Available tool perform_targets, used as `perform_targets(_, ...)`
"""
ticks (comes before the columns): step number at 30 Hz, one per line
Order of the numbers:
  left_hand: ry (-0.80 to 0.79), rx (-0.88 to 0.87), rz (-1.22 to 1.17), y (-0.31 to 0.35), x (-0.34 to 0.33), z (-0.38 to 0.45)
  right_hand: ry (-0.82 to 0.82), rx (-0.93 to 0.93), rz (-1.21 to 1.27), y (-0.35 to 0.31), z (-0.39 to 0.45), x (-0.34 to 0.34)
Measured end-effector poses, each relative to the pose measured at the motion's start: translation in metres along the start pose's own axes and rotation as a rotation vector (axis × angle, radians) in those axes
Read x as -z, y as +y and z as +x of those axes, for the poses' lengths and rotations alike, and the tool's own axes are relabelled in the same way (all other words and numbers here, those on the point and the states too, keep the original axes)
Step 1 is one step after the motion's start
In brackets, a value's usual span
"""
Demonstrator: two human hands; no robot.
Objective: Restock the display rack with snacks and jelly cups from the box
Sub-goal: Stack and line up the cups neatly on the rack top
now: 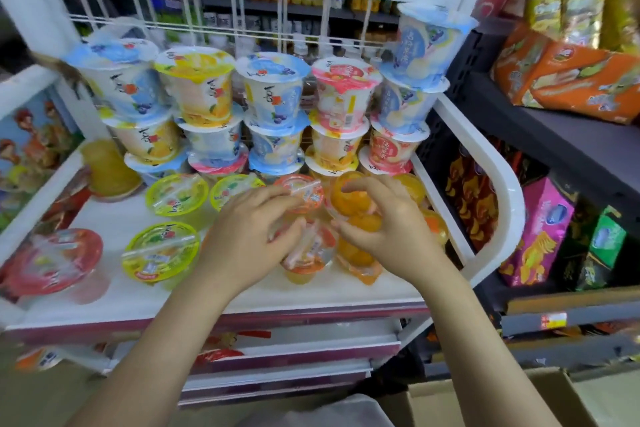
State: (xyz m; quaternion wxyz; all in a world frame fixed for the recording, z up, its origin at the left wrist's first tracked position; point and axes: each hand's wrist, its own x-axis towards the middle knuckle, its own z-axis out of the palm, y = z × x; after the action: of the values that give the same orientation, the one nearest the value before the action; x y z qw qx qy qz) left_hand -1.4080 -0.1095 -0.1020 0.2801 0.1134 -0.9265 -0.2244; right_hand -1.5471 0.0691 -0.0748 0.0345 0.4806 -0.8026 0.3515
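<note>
Shelf entry: left hand [247, 239] grasping red-lidded jelly cup [304, 196], right hand [384, 222] grasping orange jelly cup [349, 199], seemingly stacking both compactly beside green-lidded cups [161, 250].

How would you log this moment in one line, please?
both hands | arranging orange jelly cups | rack shelf

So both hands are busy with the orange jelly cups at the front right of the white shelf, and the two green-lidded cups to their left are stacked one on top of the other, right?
Not quite. The head view shows the two green-lidded cups side by side on the white shelf, not stacked. The rest holds: the left hand and the right hand are at the orange jelly cups at the front right.
</note>
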Motion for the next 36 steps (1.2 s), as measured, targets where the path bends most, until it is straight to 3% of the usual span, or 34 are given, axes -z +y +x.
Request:
perform_targets(4, 0.239, 0.075, 0.031, -0.043, 0.050, -0.026, -0.061, 0.109, 0.134, -0.051, 0.031, -0.037)
perform_targets(8, 0.362, 0.247, 0.133, -0.096, 0.101, -0.076, -0.229, 0.248, 0.145, -0.113, 0.063, -0.093)
perform_targets(14, 0.295, 0.528, 0.020, -0.141, 0.125, -0.137, -0.660, 0.403, -0.033, -0.191, 0.104, -0.167)
perform_targets(18, 0.258, 0.568, -0.086, -0.157, 0.116, -0.141, -0.787, 0.385, -0.096, -0.201, 0.119, -0.202)
perform_targets(27, 0.258, 0.606, -0.196, -0.176, 0.095, -0.109, -0.740, 0.328, -0.102, -0.173, 0.146, -0.205)
perform_targets(32, 0.383, 0.722, -0.522, -0.182, 0.088, -0.087, -0.599, 0.253, 0.095, -0.166, 0.179, -0.207)
perform_targets(36, 0.451, 0.727, -0.681, -0.182, 0.080, -0.085, -0.631, 0.168, 0.233, -0.178, 0.205, -0.222)
